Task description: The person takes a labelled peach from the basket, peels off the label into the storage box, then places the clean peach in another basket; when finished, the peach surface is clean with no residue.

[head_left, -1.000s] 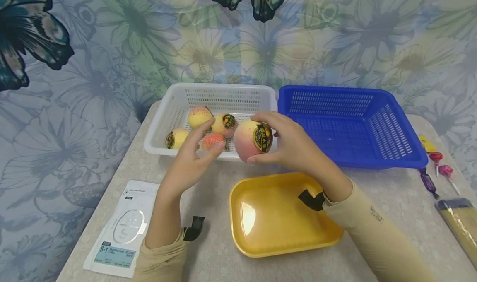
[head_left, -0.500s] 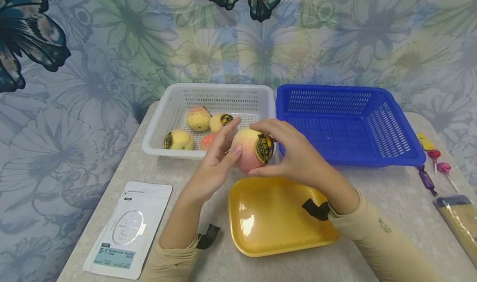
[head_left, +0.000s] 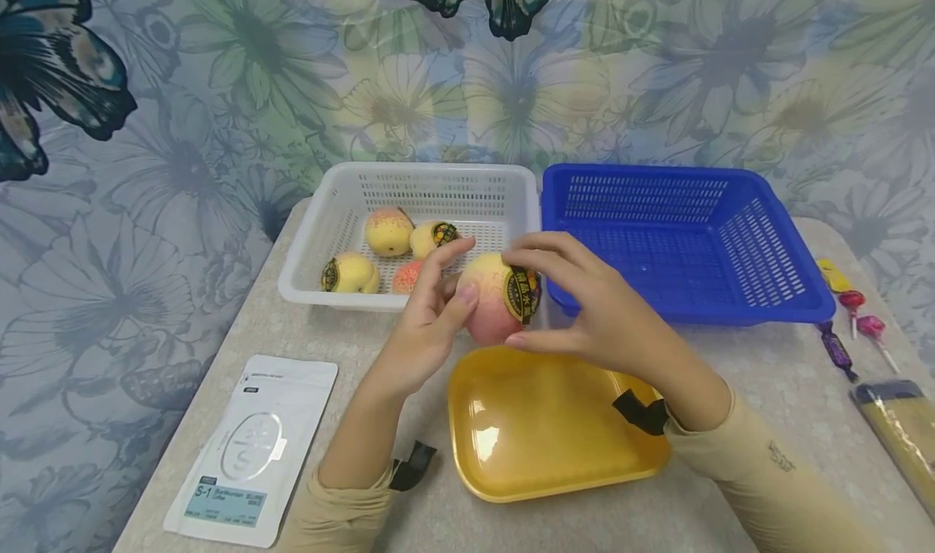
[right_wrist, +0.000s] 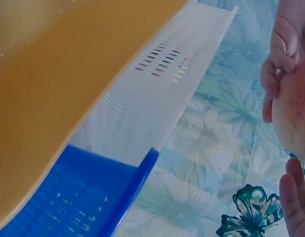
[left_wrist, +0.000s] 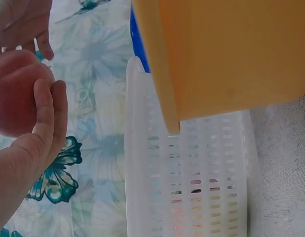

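Note:
A yellow-pink peach [head_left: 482, 303] with a black and gold sticker is held up above the far edge of the yellow tray [head_left: 555, 431]. My left hand [head_left: 427, 326] grips its left side, thumb on the front; the left wrist view shows two of the fingers [left_wrist: 44, 106] curled along the fruit. On the other side, my right hand [head_left: 606, 301] has its thumb and fingers spread around the peach near the sticker. In the right wrist view its fingertips [right_wrist: 293, 173] stand just off the peach [right_wrist: 293, 113]. Behind, the white basket [head_left: 295, 269] holds several more peaches [head_left: 389, 232].
A blue basket [head_left: 730, 313] stands right of the white one, against the floral cloth backdrop. On the left lies a white pouch [head_left: 252, 447]. Lollipops [head_left: 871, 327], a purple-wrapped candy [head_left: 836, 350] and a clear-wrapped packet [head_left: 898, 427] lie along the right edge.
The peach has come toward me from the white basket's front rim. My left hand has moved right and taken hold of it, while my right hand's grip has loosened and drawn slightly right.

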{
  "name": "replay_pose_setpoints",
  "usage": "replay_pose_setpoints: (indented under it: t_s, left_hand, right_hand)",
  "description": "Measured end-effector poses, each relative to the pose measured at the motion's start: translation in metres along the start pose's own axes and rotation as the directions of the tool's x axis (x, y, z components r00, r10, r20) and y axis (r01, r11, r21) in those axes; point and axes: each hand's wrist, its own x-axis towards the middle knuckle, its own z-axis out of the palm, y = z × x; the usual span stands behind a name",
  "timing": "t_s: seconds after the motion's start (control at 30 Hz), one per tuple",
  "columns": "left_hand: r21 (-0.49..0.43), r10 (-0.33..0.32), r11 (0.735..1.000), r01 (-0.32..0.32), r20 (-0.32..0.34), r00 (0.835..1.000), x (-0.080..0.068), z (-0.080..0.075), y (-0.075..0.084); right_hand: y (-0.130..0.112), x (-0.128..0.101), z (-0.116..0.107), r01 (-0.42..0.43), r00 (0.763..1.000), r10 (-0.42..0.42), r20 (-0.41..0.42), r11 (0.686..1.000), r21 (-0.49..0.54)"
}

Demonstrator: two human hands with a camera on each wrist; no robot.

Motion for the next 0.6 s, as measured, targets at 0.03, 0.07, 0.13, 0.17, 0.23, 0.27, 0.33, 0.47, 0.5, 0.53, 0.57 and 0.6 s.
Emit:
replay_pose_setpoints:
  t_s: [0.03, 0.07, 0.13, 0.17, 0.23, 0.27, 0.33, 0.47, 0.5, 0.53, 0.57, 0.6]
  left_hand:
    - [0.005, 0.002, 1.0, -0.002, 0.001, 1.0, -0.0004, -0.0002, 0.0]
    - [0.009, 0.002, 1.0, -0.002, 0.001, 1.0, -0.0008, -0.0004, 0.0]
    - [0.021, -0.002, 1.0, 0.002, 0.002, 1.0, -0.0012, -0.0002, 0.0005]
    - [0.029, -0.006, 1.0, 0.006, 0.003, 1.0, -0.0011, 0.0001, 0.0009]
    - [0.05, -0.012, 0.999, 0.012, 0.001, 1.0, -0.0012, 0.0006, 0.0014]
    - [0.058, -0.015, 0.998, 0.015, -0.002, 1.0, -0.0013, 0.0008, 0.0016]
    - [0.081, -0.015, 0.997, 0.016, -0.01, 1.0, -0.0014, 0.0011, 0.0017]
    - [0.122, -0.029, 0.992, 0.032, -0.031, 0.999, -0.0014, 0.002, 0.0022]
    - [0.133, -0.034, 0.99, 0.038, -0.035, 0.999, -0.0012, 0.0024, 0.0023]
    - [0.141, -0.039, 0.989, 0.044, -0.039, 0.998, -0.0009, 0.0025, 0.0022]
    - [0.147, -0.044, 0.988, 0.049, -0.041, 0.998, -0.0007, 0.0029, 0.0023]
    - [0.154, -0.048, 0.987, 0.054, -0.043, 0.998, -0.0004, 0.0031, 0.0022]
  right_hand:
    - [-0.0002, -0.0011, -0.001, 0.015, 1.0, -0.015, -0.01, 1.0, -0.002]
    - [-0.0002, -0.0022, -0.0019, 0.028, 0.999, -0.028, -0.019, 1.0, -0.003]
    - [-0.0002, -0.0039, -0.0032, 0.045, 0.999, -0.044, -0.032, 0.999, 0.0]
    - [0.0001, -0.0046, -0.0037, 0.05, 0.998, -0.05, -0.036, 0.999, 0.002]
    - [0.0006, -0.0055, -0.0042, 0.051, 0.998, -0.051, -0.033, 0.999, 0.006]
    - [0.0007, -0.0059, -0.0042, 0.051, 0.998, -0.051, -0.031, 0.999, 0.006]
    - [0.001, -0.0066, -0.0041, 0.054, 0.998, -0.053, -0.03, 0.999, 0.004]
    - [0.0024, -0.0077, -0.0021, 0.094, 0.994, -0.095, -0.055, 0.995, -0.024]
    - [0.003, -0.0077, -0.0011, 0.118, 0.99, -0.12, -0.07, 0.992, -0.042]
    - [0.0036, -0.0078, -0.0002, 0.138, 0.986, -0.143, -0.082, 0.988, -0.064]
    - [0.0041, -0.008, 0.0004, 0.152, 0.983, -0.159, -0.091, 0.985, -0.08]
    - [0.0046, -0.0083, 0.0008, 0.162, 0.981, -0.171, -0.096, 0.982, -0.097]
